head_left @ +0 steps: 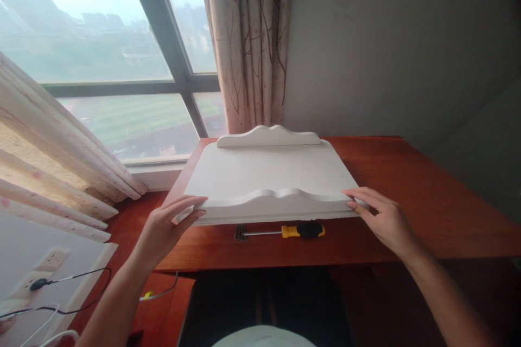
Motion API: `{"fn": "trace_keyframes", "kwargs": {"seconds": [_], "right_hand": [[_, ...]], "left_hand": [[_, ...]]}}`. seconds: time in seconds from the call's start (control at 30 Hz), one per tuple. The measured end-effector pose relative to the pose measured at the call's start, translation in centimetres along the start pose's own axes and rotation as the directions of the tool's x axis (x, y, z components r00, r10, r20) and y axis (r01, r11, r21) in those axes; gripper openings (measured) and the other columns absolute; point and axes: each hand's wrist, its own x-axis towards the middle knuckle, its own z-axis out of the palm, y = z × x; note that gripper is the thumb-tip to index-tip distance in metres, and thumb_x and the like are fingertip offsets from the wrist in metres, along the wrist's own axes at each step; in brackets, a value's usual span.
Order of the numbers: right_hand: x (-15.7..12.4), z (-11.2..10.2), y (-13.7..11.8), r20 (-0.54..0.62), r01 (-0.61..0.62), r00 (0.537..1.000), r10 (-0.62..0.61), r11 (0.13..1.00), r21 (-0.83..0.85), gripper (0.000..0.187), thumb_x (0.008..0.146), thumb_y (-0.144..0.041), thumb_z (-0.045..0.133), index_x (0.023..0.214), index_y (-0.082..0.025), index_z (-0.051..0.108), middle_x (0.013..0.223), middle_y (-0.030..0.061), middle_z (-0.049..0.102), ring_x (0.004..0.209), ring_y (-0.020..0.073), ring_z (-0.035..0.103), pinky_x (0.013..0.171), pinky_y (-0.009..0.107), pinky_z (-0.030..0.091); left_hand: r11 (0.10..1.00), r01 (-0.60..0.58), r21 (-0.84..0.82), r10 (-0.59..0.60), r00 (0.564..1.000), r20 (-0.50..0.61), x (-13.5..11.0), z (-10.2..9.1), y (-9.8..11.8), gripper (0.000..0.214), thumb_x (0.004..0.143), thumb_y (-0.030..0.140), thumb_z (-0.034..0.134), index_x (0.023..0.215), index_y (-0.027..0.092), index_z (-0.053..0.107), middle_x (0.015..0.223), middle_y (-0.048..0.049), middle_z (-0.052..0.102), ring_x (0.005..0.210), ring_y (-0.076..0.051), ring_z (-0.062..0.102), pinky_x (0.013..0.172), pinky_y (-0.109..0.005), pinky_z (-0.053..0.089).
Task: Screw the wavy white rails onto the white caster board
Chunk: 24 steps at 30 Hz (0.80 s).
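Grip of left hand and right hand clasps white board, partly hiding ends.

Panel on the surface, front rail and back rail along its edges. Left hand at near left corner, right hand at near right. Screwdriver before it, tip leftward at a small pile, probably screws, hard to tell. Window behind-left.

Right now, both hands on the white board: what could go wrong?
The screwdriver and small dark pile at its tip lie just in front of the white board; pulling the board closer might scatter them. The left hand and right hand hold only near corners, so it could slip.
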Motion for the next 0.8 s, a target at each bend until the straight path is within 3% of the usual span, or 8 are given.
{"fn": "trace_keyframes", "kwargs": {"seconds": [0.27,0.47,0.63,0.8], "right_hand": [[-0.3,0.5,-0.4,-0.048,-0.015,0.999,0.014,1.000,-0.024,0.030,0.097,-0.047,0.059,0.110,-0.027,0.078,0.112,0.0070,0.076,0.106,0.0276,0.070,0.096,0.042,0.056],[-0.6,0.8,-0.2,-0.073,-0.021,0.997,0.021,1.000,0.001,0.030,0.098,-0.045,0.059,0.112,-0.026,0.077,0.116,0.0074,0.075,0.109,0.0269,0.070,0.100,0.041,0.055],[-0.1,0.1,-0.3,-0.008,-0.063,0.998,0.063,0.998,0.014,0.028,0.094,-0.046,0.064,0.110,-0.026,0.078,0.119,0.0071,0.074,0.113,0.0280,0.069,0.099,0.041,0.057],[-0.2,-0.3,-0.6,-0.052,-0.060,0.997,0.060,0.998,0.018,0.029,0.094,-0.045,0.066,0.116,-0.030,0.075,0.125,0.0047,0.072,0.118,0.0279,0.067,0.104,0.043,0.054]], "left_hand": [[0.999,-0.048,-0.001,0.048,0.999,-0.006,0.0,0.0,0.0,0.032,0.091,0.047,0.069,0.109,0.022,0.078,0.108,-0.0070,0.079,0.096,-0.022,0.074,0.086,-0.028,0.058],[0.998,-0.056,-0.012,0.056,0.998,-0.005,0.2,0.0,0.3,0.032,0.091,0.046,0.068,0.108,0.022,0.078,0.107,-0.0064,0.079,0.095,-0.022,0.074,0.081,-0.025,0.059],[1.000,-0.019,-0.014,0.019,0.999,0.039,0.7,-0.5,0.5,0.031,0.088,0.048,0.070,0.105,0.023,0.079,0.107,-0.0056,0.080,0.097,-0.022,0.075,0.079,-0.025,0.059],[0.998,0.002,-0.058,0.001,0.999,0.043,0.8,-0.7,0.6,0.032,0.087,0.048,0.071,0.104,0.022,0.079,0.102,-0.0053,0.080,0.093,-0.022,0.074,0.078,-0.024,0.058]]}}
